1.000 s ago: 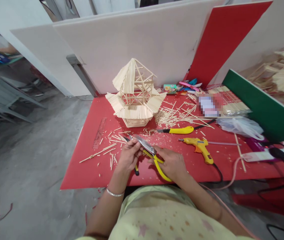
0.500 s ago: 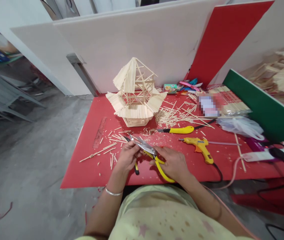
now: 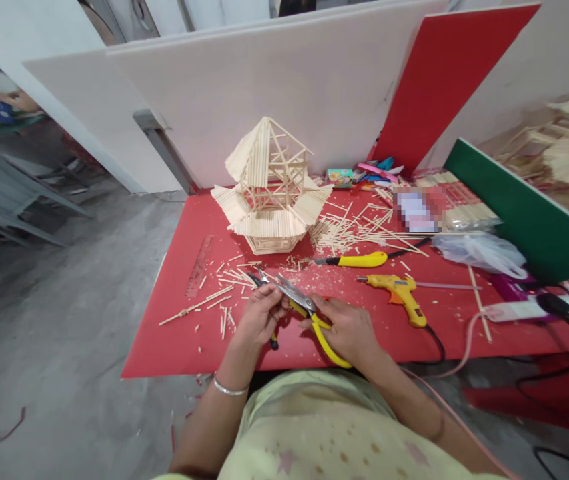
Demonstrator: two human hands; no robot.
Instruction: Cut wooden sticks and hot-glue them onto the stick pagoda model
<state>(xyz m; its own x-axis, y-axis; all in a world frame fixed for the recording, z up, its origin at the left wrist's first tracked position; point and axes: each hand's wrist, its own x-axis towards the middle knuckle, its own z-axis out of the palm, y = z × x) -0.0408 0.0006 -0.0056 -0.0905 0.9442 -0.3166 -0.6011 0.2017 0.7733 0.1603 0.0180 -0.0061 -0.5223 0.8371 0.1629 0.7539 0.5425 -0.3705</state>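
The scissors (image 3: 298, 295) are just below the centre of the frame, over the red bench (image 3: 159, 353). Their long axis slants from the blades at upper left to the yellow handles at lower right. The right hand (image 3: 351, 328) is the nearer one at the handle end: its grip is closed around the handles, with the forearm coming up from the lower right. The blade end points up and left, to the fingers of the left hand (image 3: 258, 315), which are bunched right beside the blades. Whether this grip pinches a small piece, I cannot tell. The left forearm rises from the bottom of the frame, a bracelet (image 3: 230, 389) at its wrist.

Partly hidden under the left hand is a black-and-yellow tool (image 3: 274, 343), its lower end showing below the palm. Short cut sticks (image 3: 224, 323) are scattered left of that hand, near a clear ruler (image 3: 199, 267). Above the hands, at upper centre, stands a stick-built model (image 3: 271, 223) with a partly covered peaked roof. Right of centre lie a heap of sticks (image 3: 339, 235), a yellow-handled tool (image 3: 363, 259) and, below it, a yellow glue gun (image 3: 405, 291).
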